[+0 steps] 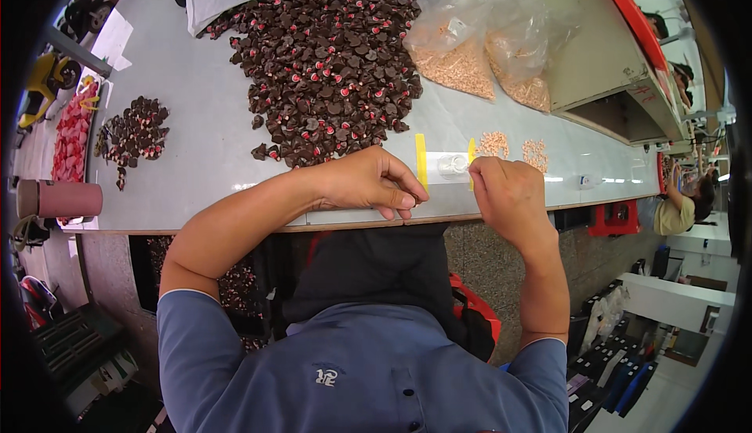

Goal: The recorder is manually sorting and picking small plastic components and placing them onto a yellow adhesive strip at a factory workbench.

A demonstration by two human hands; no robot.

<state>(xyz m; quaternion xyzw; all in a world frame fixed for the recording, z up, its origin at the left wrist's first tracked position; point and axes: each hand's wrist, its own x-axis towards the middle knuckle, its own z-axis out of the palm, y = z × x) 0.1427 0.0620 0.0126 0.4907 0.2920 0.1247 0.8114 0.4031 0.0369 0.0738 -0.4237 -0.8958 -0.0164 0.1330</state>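
Blue shirt (352, 362) lies nearest. Beyond it the left grip (366, 183) is pressed together at the tips, the right grip (511, 196) curled closed; what either pinches, I cannot tell. Just beyond and between them, on the desk (205, 124), sits a clear round piece (452, 166); pale pellets (493, 146) lie past the right grip, dark pieces (333, 69) past the left.

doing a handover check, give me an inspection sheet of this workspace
Surface: glossy pale table
Job's things: large dark heap, smaller dark heap at left, small pale piles, clear round item between yellow strips
Clutter: pink cylinder near left edge; clear bags of pale pieces on far side
Hands: left hand with fingertips close together, contents unclear; right hand curled beside clear round item, grip hidden
Cables: none clearly made out
Surroundings: yellow vehicle at left; another person at right
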